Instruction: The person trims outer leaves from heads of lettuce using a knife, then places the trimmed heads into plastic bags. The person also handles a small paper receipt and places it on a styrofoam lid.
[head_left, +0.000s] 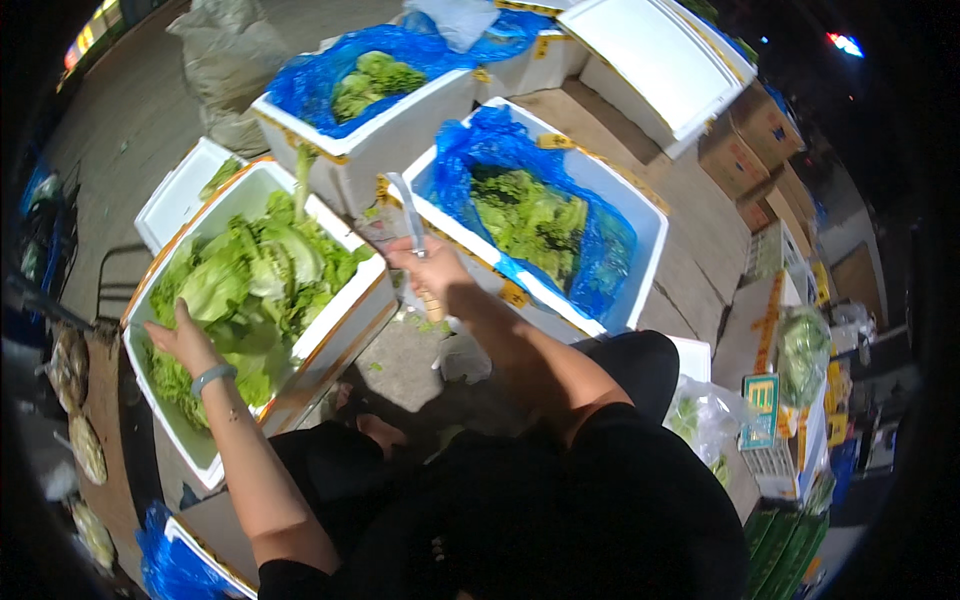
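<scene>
My left hand (182, 341), with a bangle on its wrist, has its fingers apart over green leaf lettuce (251, 281) at the left side of a white foam box (335, 319). Whether its fingertips touch the leaves, I cannot tell. My right hand (435, 271) grips a knife (411, 214) by its wooden handle, blade pointing up and away, between this box and a second foam box (649, 259). That second box is lined with blue plastic film (480, 142) and holds more lettuce (529, 217).
Another blue-lined foam box (420, 109) of lettuce stands beyond. A foam lid (184, 195) lies left of the near box, a large sack (229, 71) behind. Cardboard boxes (761, 139) and a plastic-wrapped cabbage (802, 352) are at the right. Leaf scraps lie on the ground.
</scene>
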